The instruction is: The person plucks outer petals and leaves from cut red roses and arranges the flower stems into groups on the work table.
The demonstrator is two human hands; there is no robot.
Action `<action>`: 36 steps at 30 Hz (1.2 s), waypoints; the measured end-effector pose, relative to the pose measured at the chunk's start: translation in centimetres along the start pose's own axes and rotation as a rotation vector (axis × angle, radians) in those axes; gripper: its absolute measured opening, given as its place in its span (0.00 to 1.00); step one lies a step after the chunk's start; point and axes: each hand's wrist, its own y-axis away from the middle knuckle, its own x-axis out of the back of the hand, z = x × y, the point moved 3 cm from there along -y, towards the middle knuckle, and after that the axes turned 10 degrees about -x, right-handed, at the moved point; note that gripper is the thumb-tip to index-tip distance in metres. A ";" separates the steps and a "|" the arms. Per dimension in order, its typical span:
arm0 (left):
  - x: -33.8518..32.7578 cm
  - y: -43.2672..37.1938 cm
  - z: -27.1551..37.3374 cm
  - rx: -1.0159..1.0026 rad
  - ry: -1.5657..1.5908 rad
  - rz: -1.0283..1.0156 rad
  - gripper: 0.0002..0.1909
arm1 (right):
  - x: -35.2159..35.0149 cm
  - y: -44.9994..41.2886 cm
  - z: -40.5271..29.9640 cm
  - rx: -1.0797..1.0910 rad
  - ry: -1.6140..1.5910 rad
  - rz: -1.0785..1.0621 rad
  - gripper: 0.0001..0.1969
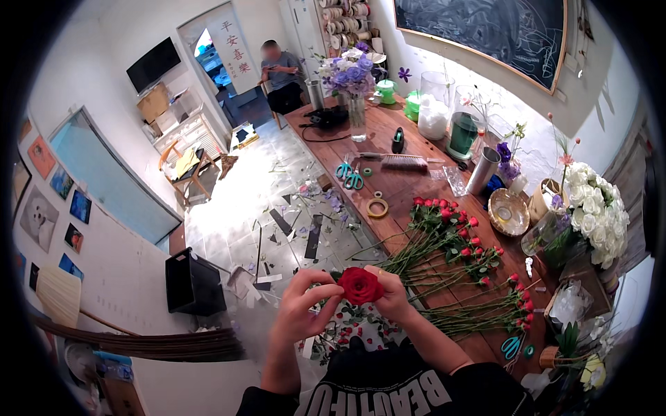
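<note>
An open red rose (360, 286) is held up in front of my body, beyond the table's near left edge. My right hand (391, 295) grips it from the right, just below the bloom; the fingers hide most of the stem. At the bloom's left side, the thumb and index fingertips of my left hand (314, 301) close on an outer petal. To the right, many long-stemmed red roses (445, 213) lie on the wooden table, their stems pointing towards me. A second bunch of red roses (523, 307) lies nearer.
Teal-handled scissors (354, 180), a roll of tape (377, 207) and a brush (403, 162) lie farther along the wooden table (338, 140). White roses (598, 213) stand at right. Petals and leaves litter the floor, near a black bin (193, 283). A seated person (283, 73) is beyond the table.
</note>
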 end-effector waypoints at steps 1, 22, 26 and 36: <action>0.1 -0.1 0.0 -0.024 -0.001 -0.005 0.14 | 0.0 0.0 0.1 -0.001 0.001 0.003 0.12; 1.8 -1.9 -1.0 0.578 0.546 0.051 0.12 | -0.4 -0.7 0.0 0.043 0.061 -0.031 0.12; 1.7 -2.6 -1.6 0.655 0.596 -0.057 0.15 | -0.8 -0.9 -0.3 0.079 0.048 -0.070 0.12; 1.3 -0.2 -0.2 0.377 0.124 0.361 0.12 | -0.7 -0.5 0.4 -0.078 0.021 0.127 0.08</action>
